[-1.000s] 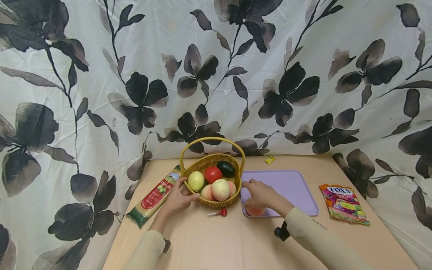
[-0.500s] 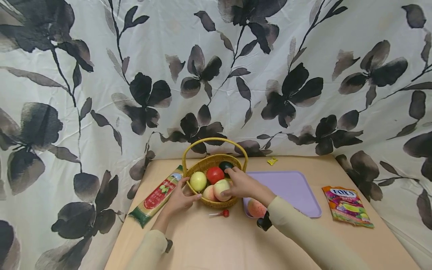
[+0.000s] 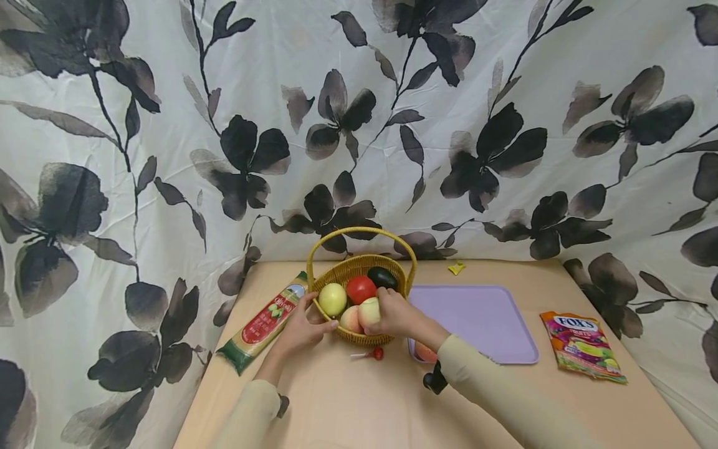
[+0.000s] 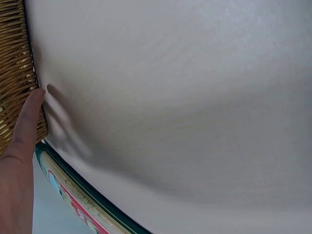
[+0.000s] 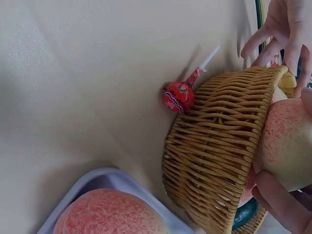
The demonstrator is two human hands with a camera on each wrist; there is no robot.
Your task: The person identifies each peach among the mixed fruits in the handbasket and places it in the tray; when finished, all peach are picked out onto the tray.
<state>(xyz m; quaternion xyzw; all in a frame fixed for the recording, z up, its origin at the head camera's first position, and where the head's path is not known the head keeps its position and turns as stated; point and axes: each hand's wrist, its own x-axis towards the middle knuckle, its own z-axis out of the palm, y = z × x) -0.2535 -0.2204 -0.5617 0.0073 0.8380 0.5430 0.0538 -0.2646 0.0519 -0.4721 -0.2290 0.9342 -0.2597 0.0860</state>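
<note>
My right hand point(image 3: 399, 315) reaches into the yellow wicker basket point(image 3: 364, 340) and holds a pale pinkish peach point(image 3: 369, 315). In the right wrist view this peach point(image 5: 287, 144) sits between the fingers at the basket's rim. A second peach point(image 3: 350, 319), a red tomato-like fruit point(image 3: 361, 289), a yellow-green round fruit point(image 3: 332, 299) and a dark oval item point(image 3: 383, 278) lie in the basket too. With fingers spread, my left hand point(image 3: 303, 327) rests against the basket's left side. One straight digit point(image 4: 30, 114) touches the wicker in the left wrist view.
A lilac tray point(image 3: 477, 318) to the right bears another peach point(image 3: 424, 353), partly behind the right arm. A lollipop point(image 3: 378, 353) lies before the basket. A long green-and-gold packet point(image 3: 263, 324) lies left, a Fox's candy bag point(image 3: 583, 346) right, a small yellow wrapped sweet point(image 3: 456, 267) behind.
My right hand has left the peach on the tray, moved left to the basket and taken hold of a peach there. The left hand stays at the basket's side.
</note>
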